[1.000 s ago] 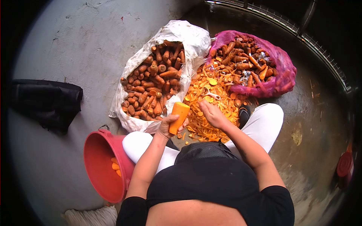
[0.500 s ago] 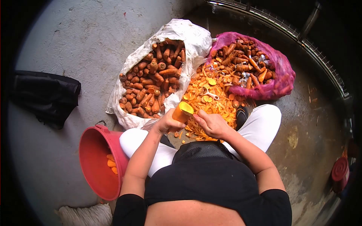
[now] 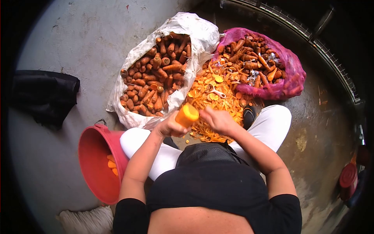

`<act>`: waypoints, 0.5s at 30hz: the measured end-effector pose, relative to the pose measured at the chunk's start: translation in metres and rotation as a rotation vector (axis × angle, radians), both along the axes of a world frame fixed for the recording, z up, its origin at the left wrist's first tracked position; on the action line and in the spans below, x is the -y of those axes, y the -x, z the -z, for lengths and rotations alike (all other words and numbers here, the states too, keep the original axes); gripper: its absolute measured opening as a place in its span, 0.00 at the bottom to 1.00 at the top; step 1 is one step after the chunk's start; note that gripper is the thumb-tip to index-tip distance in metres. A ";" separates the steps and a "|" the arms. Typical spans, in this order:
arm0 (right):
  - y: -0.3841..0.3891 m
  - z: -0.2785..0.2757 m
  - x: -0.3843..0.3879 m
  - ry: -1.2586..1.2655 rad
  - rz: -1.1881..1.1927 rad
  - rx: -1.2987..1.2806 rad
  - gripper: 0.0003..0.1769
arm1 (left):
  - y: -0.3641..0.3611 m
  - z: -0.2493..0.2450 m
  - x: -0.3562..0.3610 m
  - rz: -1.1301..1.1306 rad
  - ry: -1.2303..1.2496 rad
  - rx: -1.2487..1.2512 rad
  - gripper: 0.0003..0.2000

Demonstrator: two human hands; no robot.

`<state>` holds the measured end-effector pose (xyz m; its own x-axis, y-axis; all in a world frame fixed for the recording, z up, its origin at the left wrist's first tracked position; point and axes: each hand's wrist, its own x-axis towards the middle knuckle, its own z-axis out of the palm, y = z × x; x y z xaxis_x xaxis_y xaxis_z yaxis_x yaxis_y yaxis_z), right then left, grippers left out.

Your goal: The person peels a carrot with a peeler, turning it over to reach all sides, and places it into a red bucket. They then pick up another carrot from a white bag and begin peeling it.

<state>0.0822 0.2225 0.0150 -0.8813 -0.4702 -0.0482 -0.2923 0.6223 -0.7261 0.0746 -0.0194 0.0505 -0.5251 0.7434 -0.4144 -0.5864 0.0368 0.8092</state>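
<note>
My left hand (image 3: 170,125) is wrapped round a thick, peeled carrot (image 3: 187,115), its blunt yellow-orange end tilted up and away from me. Just to the right, my right hand (image 3: 219,121) is closed, with its blurred fingertips close to the carrot's end. Whatever it grips, if anything, cannot be made out. Beneath and beyond both hands spreads a heap of orange peelings and cut carrot ends (image 3: 204,86). On that heap lies a white peeler (image 3: 216,91).
A white sack (image 3: 196,29) of unpeeled carrots lies ahead, left of a pink mesh sack (image 3: 293,76) holding more carrots and scraps. By my left knee, a red bucket (image 3: 92,160) contains several peeled pieces. Black cloth (image 3: 44,95) lies far left; a red container (image 3: 348,175) stands far right.
My right hand has shifted slightly away from the carrot and is now blurred. The carrot has turned a little in my left hand, and its end looks more evenly orange. The view has shifted slightly.
</note>
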 end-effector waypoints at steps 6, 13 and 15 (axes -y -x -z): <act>0.025 0.014 -0.020 0.113 0.161 0.023 0.22 | -0.005 -0.002 -0.005 -0.077 -0.373 0.294 0.26; 0.011 -0.013 -0.019 0.235 0.097 0.071 0.21 | -0.001 0.010 0.003 -0.084 -0.279 0.173 0.24; 0.002 -0.023 -0.009 0.278 -0.003 0.036 0.20 | 0.001 0.002 0.001 -0.107 -0.263 0.170 0.24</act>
<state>0.0800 0.2316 0.0378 -0.8799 -0.4723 0.0519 -0.2649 0.3969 -0.8788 0.0739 -0.0208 0.0482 -0.5458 0.7809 -0.3038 -0.7032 -0.2297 0.6729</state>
